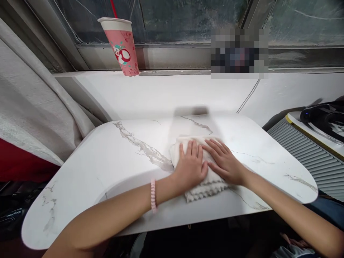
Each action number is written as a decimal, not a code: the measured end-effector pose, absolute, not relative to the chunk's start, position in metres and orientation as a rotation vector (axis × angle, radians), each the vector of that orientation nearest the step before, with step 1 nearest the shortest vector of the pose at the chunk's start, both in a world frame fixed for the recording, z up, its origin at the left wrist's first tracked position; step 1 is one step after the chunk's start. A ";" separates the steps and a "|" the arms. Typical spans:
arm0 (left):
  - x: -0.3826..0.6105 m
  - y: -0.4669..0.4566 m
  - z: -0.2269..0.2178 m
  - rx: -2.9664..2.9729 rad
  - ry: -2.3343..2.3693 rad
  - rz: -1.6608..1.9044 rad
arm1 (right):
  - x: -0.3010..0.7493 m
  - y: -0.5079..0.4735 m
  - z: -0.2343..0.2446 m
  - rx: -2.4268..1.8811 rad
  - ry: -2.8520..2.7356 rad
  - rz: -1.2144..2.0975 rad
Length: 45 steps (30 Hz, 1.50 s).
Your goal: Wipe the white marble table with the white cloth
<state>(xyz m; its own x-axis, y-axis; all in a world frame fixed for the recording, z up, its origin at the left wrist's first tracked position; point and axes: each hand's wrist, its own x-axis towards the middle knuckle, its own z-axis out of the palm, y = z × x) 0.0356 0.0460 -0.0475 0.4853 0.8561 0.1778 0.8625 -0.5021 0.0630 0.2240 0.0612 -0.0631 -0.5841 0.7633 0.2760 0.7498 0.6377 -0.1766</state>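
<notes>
A folded white cloth (pixel 206 190) with a scalloped edge lies flat on the white marble-patterned table (pixel 129 157). Flat on the cloth's left part rests my left hand (pixel 190 163), its fingers stretched forward and a pink coiled band around the wrist. My right hand (pixel 227 163) presses on the cloth's right part, fingers extended and slanting left. The two hands are close together, with the left thumb near the right hand. Neither hand wraps around the cloth. Parts of the cloth beneath the palms are hidden.
A pink paper cup (pixel 122 48) with a red straw stands on the window ledge at the back left. A blurred-out patch covers something on the ledge to the right. Grey curtains (pixel 40 86) hang at left. A ribbed grey surface (pixel 303 150) with black items is at right.
</notes>
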 end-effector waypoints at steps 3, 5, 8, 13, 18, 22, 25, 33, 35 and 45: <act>0.029 0.091 -0.046 -2.687 -1.599 -0.292 | 0.215 0.109 -0.054 -1.362 -2.593 0.246; 0.024 0.120 -0.045 -2.679 -1.632 -0.314 | 0.206 0.141 -0.046 -1.480 -2.613 0.404; 0.019 0.158 -0.044 -2.644 -1.677 -0.356 | 0.192 0.181 -0.037 -1.619 -2.522 0.512; 0.017 0.205 -0.045 -2.627 -1.665 -0.426 | 0.178 0.222 -0.042 -1.663 -2.334 0.464; 0.021 0.229 -0.048 -2.598 -1.640 -0.468 | 0.179 0.239 -0.052 -1.601 -2.268 0.281; 0.024 0.231 -0.051 -2.547 -1.640 -0.482 | 0.188 0.245 -0.056 -1.505 -2.322 0.220; 0.029 0.230 -0.053 -2.529 -1.653 -0.484 | 0.195 0.248 -0.058 -1.475 -2.335 0.188; 0.066 0.226 -0.053 -2.556 -1.660 -0.506 | 0.227 0.242 -0.058 -1.589 -2.304 0.173; 0.070 0.225 -0.052 -2.570 -1.664 -0.498 | 0.230 0.240 -0.059 -1.598 -2.287 0.135; 0.070 0.197 -0.052 -2.616 -1.631 -0.485 | 0.233 0.202 -0.061 -1.620 -2.309 0.047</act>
